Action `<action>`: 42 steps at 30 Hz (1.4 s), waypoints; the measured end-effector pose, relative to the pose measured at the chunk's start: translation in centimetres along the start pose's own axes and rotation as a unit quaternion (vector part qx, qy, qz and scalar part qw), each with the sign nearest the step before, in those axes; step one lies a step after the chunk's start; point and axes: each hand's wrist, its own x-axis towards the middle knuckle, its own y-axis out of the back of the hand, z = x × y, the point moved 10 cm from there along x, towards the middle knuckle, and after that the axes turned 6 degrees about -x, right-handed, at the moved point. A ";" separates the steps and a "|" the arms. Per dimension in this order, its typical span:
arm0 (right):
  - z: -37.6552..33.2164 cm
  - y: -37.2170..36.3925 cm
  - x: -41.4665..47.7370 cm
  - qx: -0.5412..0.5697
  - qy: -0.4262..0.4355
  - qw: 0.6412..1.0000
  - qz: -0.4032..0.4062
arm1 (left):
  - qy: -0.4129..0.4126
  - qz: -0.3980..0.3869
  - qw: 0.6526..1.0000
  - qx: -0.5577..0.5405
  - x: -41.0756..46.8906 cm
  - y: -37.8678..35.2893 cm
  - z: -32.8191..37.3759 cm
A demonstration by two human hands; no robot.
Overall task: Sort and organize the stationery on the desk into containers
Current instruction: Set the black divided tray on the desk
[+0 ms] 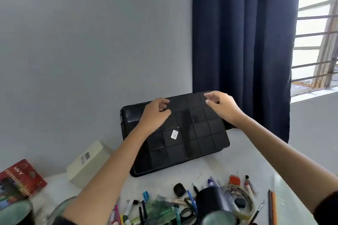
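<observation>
A black divided tray (199,133) stands upside down, leaning against the wall at the back of the white desk (247,155); its grid underside and a small barcode sticker (174,134) face me. My left hand (155,115) hovers in front of its upper left part with fingers loosely curled. My right hand (222,105) is at its top right corner, fingers also loosely curled; neither hand plainly grips the tray. Loose stationery lies at the front: pens (192,199), a blue sharpener (146,195), scissors (188,213), pencils (272,206).
A cream box (87,162) lies left of the tray, and a red coloured-pencil pack (20,179) sits at the far left. A black cylinder cup (212,201), a coiled cord (243,197), a glass jar (60,212) and a green mug (16,213) crowd the front edge. A dark curtain (237,41) hangs behind.
</observation>
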 end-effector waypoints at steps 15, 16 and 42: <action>7.6 -4.5 9.6 -0.112 0.038 0.988 -0.099 | 0.098 0.147 0.940 0.293 3.4 4.9 -8.3; 7.9 -5.0 9.9 -0.114 0.041 0.987 -0.107 | 0.107 0.138 0.942 0.287 3.4 4.9 -8.9; 9.0 -3.4 2.5 -0.073 0.116 0.978 0.160 | -0.044 0.338 0.910 0.237 -3.2 2.8 -6.6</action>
